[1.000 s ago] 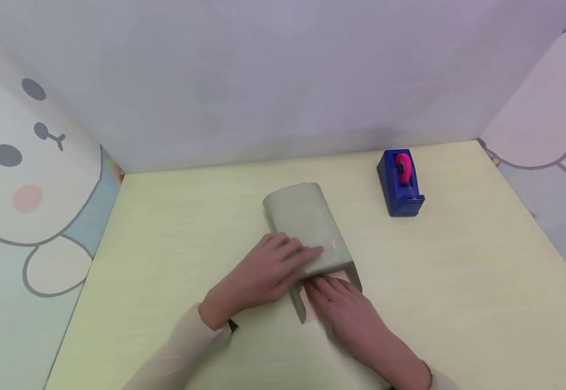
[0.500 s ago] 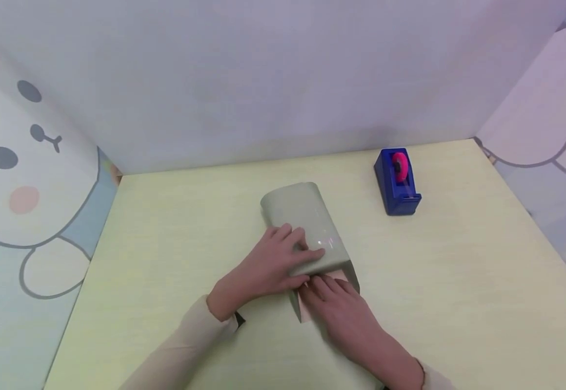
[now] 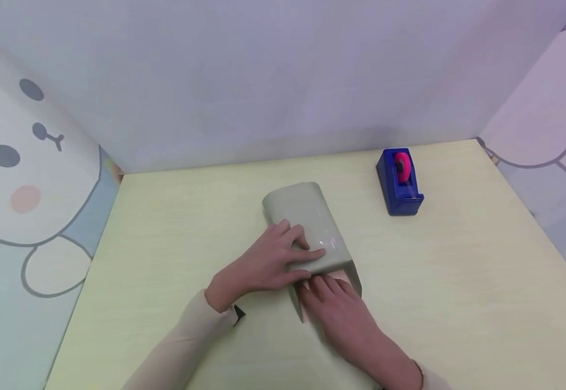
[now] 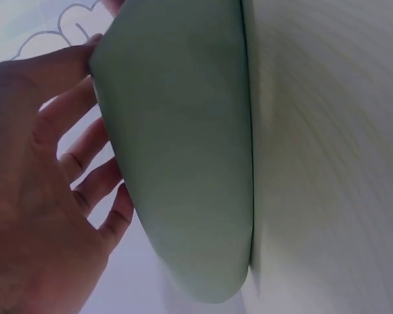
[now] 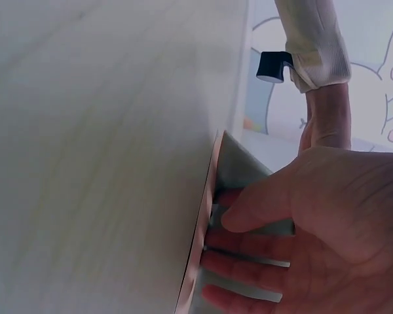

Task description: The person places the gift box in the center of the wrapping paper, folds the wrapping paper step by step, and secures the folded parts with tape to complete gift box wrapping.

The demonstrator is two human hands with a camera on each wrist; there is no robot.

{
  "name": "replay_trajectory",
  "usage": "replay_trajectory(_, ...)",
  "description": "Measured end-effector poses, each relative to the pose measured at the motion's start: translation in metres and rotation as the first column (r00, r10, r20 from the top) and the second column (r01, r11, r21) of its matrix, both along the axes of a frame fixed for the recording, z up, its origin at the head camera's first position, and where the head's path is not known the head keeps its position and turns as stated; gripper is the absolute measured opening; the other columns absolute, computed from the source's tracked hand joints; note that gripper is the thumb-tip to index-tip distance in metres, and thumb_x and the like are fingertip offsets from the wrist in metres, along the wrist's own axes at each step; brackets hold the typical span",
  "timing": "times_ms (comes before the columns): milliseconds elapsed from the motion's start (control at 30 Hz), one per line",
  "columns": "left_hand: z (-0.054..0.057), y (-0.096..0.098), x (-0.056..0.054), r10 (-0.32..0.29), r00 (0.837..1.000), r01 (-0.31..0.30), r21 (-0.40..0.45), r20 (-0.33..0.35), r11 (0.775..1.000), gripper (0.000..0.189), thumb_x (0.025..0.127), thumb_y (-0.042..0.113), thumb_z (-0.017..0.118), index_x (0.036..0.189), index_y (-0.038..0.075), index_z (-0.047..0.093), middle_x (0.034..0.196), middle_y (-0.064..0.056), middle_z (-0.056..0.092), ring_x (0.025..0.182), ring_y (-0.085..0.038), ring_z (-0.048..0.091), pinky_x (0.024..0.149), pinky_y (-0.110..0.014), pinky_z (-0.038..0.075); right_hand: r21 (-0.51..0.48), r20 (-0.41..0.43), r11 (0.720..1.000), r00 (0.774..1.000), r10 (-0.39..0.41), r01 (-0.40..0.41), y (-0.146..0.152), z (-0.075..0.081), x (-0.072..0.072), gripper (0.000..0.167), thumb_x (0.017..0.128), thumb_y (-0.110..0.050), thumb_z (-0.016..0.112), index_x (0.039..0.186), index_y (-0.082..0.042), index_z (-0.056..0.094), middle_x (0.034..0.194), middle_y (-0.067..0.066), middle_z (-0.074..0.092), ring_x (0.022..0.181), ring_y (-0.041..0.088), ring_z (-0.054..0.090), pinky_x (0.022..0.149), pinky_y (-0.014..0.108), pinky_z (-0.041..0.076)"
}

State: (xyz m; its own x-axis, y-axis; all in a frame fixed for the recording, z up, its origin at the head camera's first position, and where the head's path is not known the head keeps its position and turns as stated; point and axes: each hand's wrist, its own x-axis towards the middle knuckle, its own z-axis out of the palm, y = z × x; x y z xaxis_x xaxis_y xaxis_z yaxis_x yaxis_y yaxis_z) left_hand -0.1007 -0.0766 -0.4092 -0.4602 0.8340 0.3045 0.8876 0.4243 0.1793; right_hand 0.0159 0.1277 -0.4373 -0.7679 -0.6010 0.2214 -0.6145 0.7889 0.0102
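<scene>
The work area has a pale grey-lilac backdrop across the top of the frame, a cartoon-print panel at the left and a light yellow wood-grain tabletop below. The workpiece, a grey-green wrapped packet, lies near the centre of the frame, its near end pointing to the bottom edge.

My left hand, fingers bent and spread, rests on the top face, with the thumb along the near edge. My right hand has its fingers extended, their tips at the near end; neither hand appears clamped on the packet. The hands are just beside each other; I cannot tell whether they touch.

I judge the step in hand to be folding in the end. For a clean result, I should steady the top without crushing it, press the paper flat from the middle outward, and keep the right side flap from creasing unevenly.

Material: smooth, glossy sheet with rounded long edges; a thin pink layer shows at the near end, whether lining or separate sheet I cannot tell. A blue tape dispenser with a pink core stands at upper right.
</scene>
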Motion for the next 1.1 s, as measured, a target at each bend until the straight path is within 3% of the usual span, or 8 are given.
replay_trajectory(300,0.001,0.001,0.001,0.003,1.000,-0.003,0.008,-0.006,1.000,0.042,0.093,0.044,0.076,0.134,0.034,0.072,0.107,0.004,0.059,0.085,-0.019,0.042,0.078,-0.030,0.038,-0.007,0.064,1.000,0.998,-0.028,0.028,-0.005,0.002,-0.001,0.056,0.082,-0.006,0.074,0.137,-0.016,0.064,0.126,0.000,0.062,0.114,0.021,0.056,0.082,0.036,0.051)
replay_trajectory(400,-0.001,0.001,0.000,-0.001,1.000,0.001,0.014,-0.007,1.000,0.042,0.093,0.043,0.076,0.133,0.033,0.072,0.107,0.003,0.059,0.085,-0.019,0.042,0.079,-0.030,0.038,-0.029,0.136,0.998,0.990,-0.045,0.049,-0.008,0.003,-0.002,0.048,0.087,-0.009,0.073,0.134,-0.016,0.065,0.129,-0.001,0.063,0.115,0.019,0.057,0.078,0.034,0.050)
replay_trajectory(500,-0.001,0.002,0.000,-0.003,1.000,0.003,0.015,-0.004,1.000,0.042,0.093,0.043,0.076,0.134,0.033,0.072,0.107,0.003,0.059,0.085,-0.019,0.042,0.078,-0.030,0.038,-0.101,0.243,0.990,0.968,-0.066,0.093,-0.012,0.006,-0.002,0.037,0.095,-0.013,0.070,0.132,-0.014,0.066,0.128,-0.001,0.065,0.111,0.017,0.060,0.076,0.033,0.051)
replay_trajectory(567,-0.001,0.002,0.000,-0.002,1.000,0.002,0.015,-0.008,1.000,0.042,0.092,0.043,0.076,0.133,0.033,0.072,0.106,0.003,0.059,0.084,-0.019,0.042,0.078,-0.030,0.038,-0.184,0.319,0.973,0.945,-0.076,0.141,-0.016,0.007,-0.001,0.031,0.099,-0.015,0.067,0.130,-0.010,0.068,0.125,0.000,0.066,0.105,0.015,0.062,0.079,0.032,0.053)
replay_trajectory(667,-0.002,0.002,0.000,-0.002,1.000,0.003,0.022,-0.017,1.000,0.042,0.091,0.043,0.078,0.132,0.034,0.073,0.105,0.003,0.059,0.083,-0.019,0.041,0.077,-0.029,0.037,-0.305,0.425,0.923,0.901,-0.086,0.233,-0.022,0.008,0.001,0.029,0.100,-0.017,0.067,0.127,-0.005,0.069,0.108,-0.001,0.067,0.091,0.010,0.061,0.075,0.029,0.052)
replay_trajectory(767,-0.002,0.002,0.001,0.005,1.000,-0.004,0.029,-0.019,1.000,0.042,0.090,0.043,0.079,0.131,0.035,0.073,0.104,0.004,0.059,0.083,-0.019,0.041,0.077,-0.029,0.037,-0.359,0.488,0.875,0.864,-0.122,0.326,-0.030,0.006,0.004,0.023,0.099,-0.023,0.070,0.114,-0.006,0.069,0.088,-0.007,0.057,0.080,0.007,0.053,0.067,0.026,0.046)
replay_trajectory(933,-0.003,0.001,0.001,0.011,1.000,-0.011,0.027,-0.007,1.000,0.042,0.090,0.042,0.079,0.131,0.035,0.073,0.105,0.004,0.060,0.083,-0.019,0.041,0.077,-0.029,0.036,-0.340,0.469,0.830,0.845,-0.257,0.441,-0.042,-0.001,0.004,0.023,0.095,-0.028,0.075,0.092,-0.015,0.057,0.074,-0.008,0.049,0.071,0.008,0.049,0.059,0.025,0.039)
replay_trajectory(1100,-0.002,0.001,0.002,0.006,1.000,-0.006,0.025,-0.019,1.000,0.042,0.090,0.043,0.079,0.132,0.035,0.073,0.105,0.004,0.060,0.082,-0.019,0.041,0.076,-0.029,0.036,-0.328,0.457,0.791,0.820,-0.346,0.516,-0.053,-0.003,0.004,0.019,0.092,-0.023,0.076,0.089,-0.013,0.060,0.073,-0.005,0.056,0.066,0.010,0.055,0.053,0.026,0.040)
